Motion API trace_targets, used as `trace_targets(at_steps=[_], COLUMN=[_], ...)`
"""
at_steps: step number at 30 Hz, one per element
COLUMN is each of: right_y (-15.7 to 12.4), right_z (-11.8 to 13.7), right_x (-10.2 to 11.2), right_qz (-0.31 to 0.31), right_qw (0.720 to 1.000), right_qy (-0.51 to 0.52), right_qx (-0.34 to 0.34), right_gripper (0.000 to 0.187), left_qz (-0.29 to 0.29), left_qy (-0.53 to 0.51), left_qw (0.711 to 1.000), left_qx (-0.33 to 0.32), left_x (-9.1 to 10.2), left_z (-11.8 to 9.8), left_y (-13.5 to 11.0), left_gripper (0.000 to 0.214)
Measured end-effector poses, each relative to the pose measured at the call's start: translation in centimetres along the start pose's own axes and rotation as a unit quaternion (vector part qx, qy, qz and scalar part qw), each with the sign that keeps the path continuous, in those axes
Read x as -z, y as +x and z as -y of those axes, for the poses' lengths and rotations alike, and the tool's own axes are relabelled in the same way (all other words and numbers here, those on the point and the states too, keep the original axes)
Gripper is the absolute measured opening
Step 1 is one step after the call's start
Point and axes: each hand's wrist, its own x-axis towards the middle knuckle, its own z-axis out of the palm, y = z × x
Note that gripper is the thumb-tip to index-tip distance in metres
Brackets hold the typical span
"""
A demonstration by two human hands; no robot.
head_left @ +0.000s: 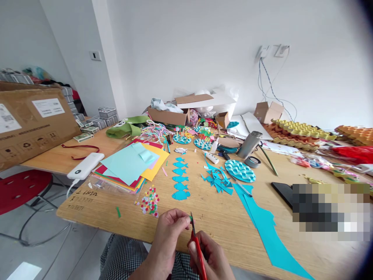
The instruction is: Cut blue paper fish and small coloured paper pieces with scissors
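Observation:
My right hand (208, 254) grips a pair of scissors (199, 252) with red handles, the blades pointing away from me. My left hand (171, 231) pinches a tiny green piece of paper (190, 218) right at the blades. Beyond my hands, several blue paper fish (180, 186) lie in a column on the table. To their left is a heap of small coloured paper dots (150, 202). Blue paper scraps (218, 181) lie to the right, near a large cut sheet of blue paper (271, 237). A green scrap (118, 212) rests further left.
Coloured paper sheets (128, 159) are stacked left of the fish, beside a white power bank (85, 166) with a cable. A blue wavy disc (239, 171), a metal flask (250, 144) and a tape roll (252, 161) stand right. Egg trays (300, 130) sit at the back.

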Motion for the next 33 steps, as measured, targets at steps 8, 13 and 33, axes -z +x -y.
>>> trace_targets(at_steps=[8, 13, 33], right_y=[0.1, 0.1, -0.1], right_z=[0.0, -0.6, -0.5], right_x=[0.0, 0.5, 0.7], right_qz=[-0.005, 0.015, 0.029], right_qw=[1.0, 1.0, 0.999], right_qy=[-0.003, -0.011, -0.014], right_qx=[-0.008, 0.004, -0.004], right_gripper=[0.056, 0.053, 0.056], left_qz=[0.005, 0.007, 0.011], left_qy=[0.023, 0.039, 0.034], left_qw=[1.0, 0.999, 0.999], left_qx=[0.008, 0.004, 0.012], left_x=[0.0, 0.1, 0.0], left_z=[0.1, 0.1, -0.1], left_y=[0.1, 0.2, 0.4], left_gripper=[0.017, 0.016, 0.014])
